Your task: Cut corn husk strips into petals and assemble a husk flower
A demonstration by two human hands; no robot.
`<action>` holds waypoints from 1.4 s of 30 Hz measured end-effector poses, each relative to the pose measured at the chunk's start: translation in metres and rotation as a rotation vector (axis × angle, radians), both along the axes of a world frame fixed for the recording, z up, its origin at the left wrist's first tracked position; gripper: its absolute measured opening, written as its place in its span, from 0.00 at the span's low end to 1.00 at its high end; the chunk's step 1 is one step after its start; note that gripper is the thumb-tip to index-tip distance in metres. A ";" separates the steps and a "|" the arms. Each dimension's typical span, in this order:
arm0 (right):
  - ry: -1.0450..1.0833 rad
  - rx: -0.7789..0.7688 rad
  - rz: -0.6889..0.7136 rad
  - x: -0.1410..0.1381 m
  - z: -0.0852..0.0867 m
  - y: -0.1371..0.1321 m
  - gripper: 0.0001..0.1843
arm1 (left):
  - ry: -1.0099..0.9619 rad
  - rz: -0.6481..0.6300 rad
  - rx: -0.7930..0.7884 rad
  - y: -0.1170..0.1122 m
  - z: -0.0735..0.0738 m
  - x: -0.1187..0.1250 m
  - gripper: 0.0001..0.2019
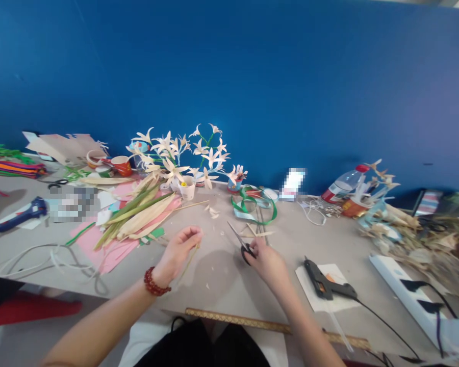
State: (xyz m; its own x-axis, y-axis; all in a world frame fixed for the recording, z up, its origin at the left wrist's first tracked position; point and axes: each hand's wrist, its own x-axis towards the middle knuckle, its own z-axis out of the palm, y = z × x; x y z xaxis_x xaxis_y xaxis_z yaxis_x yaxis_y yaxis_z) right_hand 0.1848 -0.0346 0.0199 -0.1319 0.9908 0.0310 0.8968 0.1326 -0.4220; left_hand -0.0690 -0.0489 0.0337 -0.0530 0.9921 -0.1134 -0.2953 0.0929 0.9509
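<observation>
My left hand (180, 250), with a red bead bracelet at the wrist, pinches a thin pale-green strip (189, 262), apparently corn husk, which hangs below the fingers. To the right, my right hand (268, 261) is closed on the black handles of a pair of scissors (236, 234). Their blades point away from me and to the left, apart from the strip. Just beyond the right hand lie husk scraps (265, 234) and a loop of green ribbon (274, 213). A pile of husks (143, 218) rests on pink paper (112, 256) left of my left hand.
White husk flowers (172, 171) stand at the back near a paper cup (187, 189). A black glue gun (323, 281) rests on white paper at right, beside a power strip (401, 293). A blue glue gun (21, 216) lies at left. A plastic bottle (344, 184) leans near the wall.
</observation>
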 end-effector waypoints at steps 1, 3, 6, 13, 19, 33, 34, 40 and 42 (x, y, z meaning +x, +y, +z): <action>-0.092 -0.007 -0.016 0.007 0.001 0.000 0.05 | 0.005 -0.019 0.001 0.001 0.001 0.003 0.11; -0.208 -0.031 0.011 0.017 0.005 -0.001 0.04 | 0.020 -0.072 0.017 0.003 0.005 0.009 0.10; -0.194 -0.025 0.071 0.020 0.014 -0.004 0.02 | 0.057 -0.141 0.054 0.003 0.012 0.019 0.09; 0.468 -0.004 0.238 -0.022 0.039 -0.027 0.13 | 0.177 -0.136 0.143 -0.002 0.024 0.035 0.08; 0.341 0.114 0.270 -0.044 0.037 -0.034 0.08 | 0.212 -0.147 0.210 -0.007 0.013 0.027 0.07; 0.478 -0.075 0.444 -0.022 0.053 -0.030 0.16 | 1.169 -0.285 0.941 -0.014 0.045 0.010 0.07; 0.471 -0.082 0.463 -0.021 0.056 -0.030 0.16 | 1.153 -0.289 0.948 -0.013 0.045 0.010 0.07; 0.309 0.001 0.418 -0.021 0.067 -0.036 0.13 | 1.104 -0.331 0.922 -0.008 0.044 0.009 0.07; 0.264 0.016 0.408 -0.022 0.067 -0.038 0.13 | 1.099 -0.300 0.901 -0.008 0.044 0.010 0.08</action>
State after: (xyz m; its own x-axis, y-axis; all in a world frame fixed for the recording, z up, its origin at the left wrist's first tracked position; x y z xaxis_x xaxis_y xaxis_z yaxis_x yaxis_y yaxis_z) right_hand 0.1624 -0.0729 0.0874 -0.4951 0.8590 0.1302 0.6327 0.4592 -0.6235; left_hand -0.0591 -0.0570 0.0775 0.5173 0.6927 0.5025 0.5299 -0.7204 0.4475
